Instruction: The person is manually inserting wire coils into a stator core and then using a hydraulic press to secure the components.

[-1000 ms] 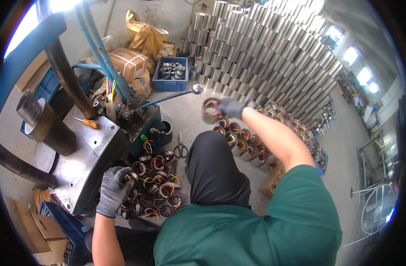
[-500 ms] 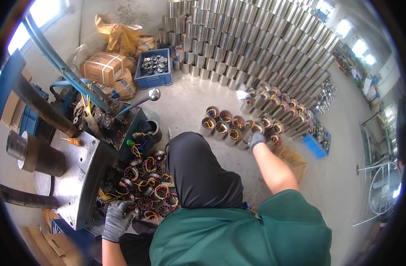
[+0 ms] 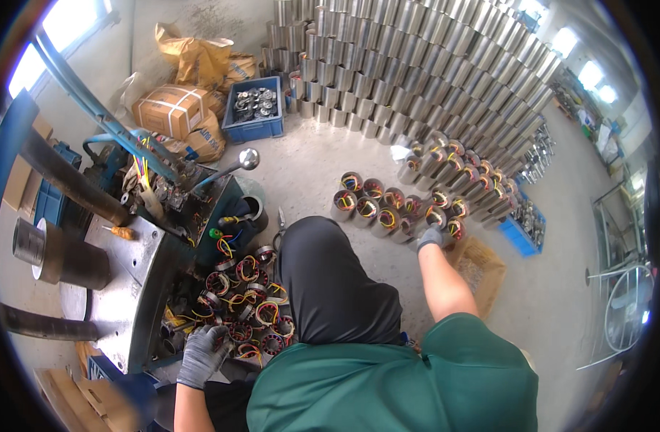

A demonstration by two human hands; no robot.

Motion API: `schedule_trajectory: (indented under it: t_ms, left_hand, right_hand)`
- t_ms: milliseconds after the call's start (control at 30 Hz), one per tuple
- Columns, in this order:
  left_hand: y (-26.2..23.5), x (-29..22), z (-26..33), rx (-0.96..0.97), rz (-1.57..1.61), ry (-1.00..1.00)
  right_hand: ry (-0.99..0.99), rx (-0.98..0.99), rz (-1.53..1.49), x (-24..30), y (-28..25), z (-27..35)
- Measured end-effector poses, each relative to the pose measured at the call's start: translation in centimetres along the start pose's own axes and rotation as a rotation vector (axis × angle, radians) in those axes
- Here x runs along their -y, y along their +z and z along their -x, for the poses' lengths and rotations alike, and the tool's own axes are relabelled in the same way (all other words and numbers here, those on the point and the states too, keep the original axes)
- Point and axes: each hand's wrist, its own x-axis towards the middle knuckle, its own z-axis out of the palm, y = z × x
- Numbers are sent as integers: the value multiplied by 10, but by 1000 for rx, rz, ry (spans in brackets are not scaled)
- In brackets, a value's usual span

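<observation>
My right hand (image 3: pixel 430 237), in a grey glove, reaches to the front of a group of upright steel cylinders on the floor. Its fingers are closed on the near side of one metal cylinder (image 3: pixel 436 216), though the cylinder and glove partly hide them. Coloured wires show inside the tops of the neighbouring cylinders (image 3: pixel 366 209). My left hand (image 3: pixel 202 355), also gloved, is loosely bent with its fingers apart beside a heap of wound stator rings (image 3: pixel 266 312) with red, yellow and white wires. Nothing shows in its grasp.
A press with a steel table (image 3: pixel 125 288) stands at my left, its ball-ended lever (image 3: pixel 248 159) sticking out. Stacked steel tubes (image 3: pixel 416 65) form a wall at the back. Blue crates (image 3: pixel 252 129) of metal parts and an open cardboard box (image 3: pixel 485 270) are on the floor.
My right hand has come slightly nearer to me and to the right among the cylinders. My left hand has shifted a little right beside the stators. The whole view has moved slightly.
</observation>
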Motion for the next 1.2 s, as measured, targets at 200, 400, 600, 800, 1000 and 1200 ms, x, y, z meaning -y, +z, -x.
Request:
schedule_trajectory:
  t_ms: [200, 400, 600, 800, 1000, 1200]
  left_hand:
    - [-15, -4, 7, -22, -57, 20]
    - [-24, 12, -11, -171, 12, 86]
    - [-49, 25, -2, -349, 8, 25]
    - [-49, 42, -5, -445, 3, -82]
    - [-52, 45, -10, -434, 26, -138]
    - [-52, 42, -17, -306, 12, -168]
  right_hand:
    - [180, 611, -89, -25, 11, 55]
    - [-379, 1234, 441, 74, 87, 208]
    - [-1742, 1713, 1054, 80, 153, 441]
    - [-1949, 2192, 1771, -87, 141, 533]
    - [-2007, 1964, 2294, -231, 129, 496]
    - [-2303, 1929, 1558, -295, 82, 445]
